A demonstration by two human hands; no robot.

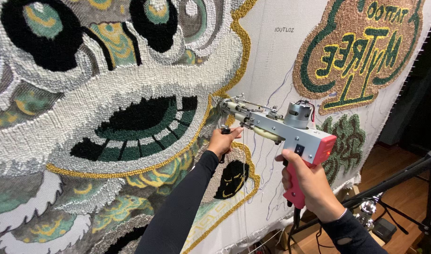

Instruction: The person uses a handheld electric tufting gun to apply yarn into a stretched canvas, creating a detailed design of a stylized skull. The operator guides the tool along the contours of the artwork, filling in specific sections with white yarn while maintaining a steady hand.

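My right hand [311, 184] grips the pink rear handle of a grey tufting gun [290, 133], which has a silver motor on top. My left hand [222, 141] is closed around the gun's front handle, close to the cloth. The gun's needle tip [221, 104] presses against a large stretched cloth [272, 61] at the gold yarn outline of a big tufted design in white, black, green and gold [107, 113]. Thin yarn strands run down from the gun. Both arms wear black sleeves.
A second tufted patch in brown, green and yellow [361, 47] sits at the upper right of the cloth, with a green tufted shape [344, 138] below it. A dark metal stand bar [399, 176] crosses the lower right above a wooden floor [389, 164].
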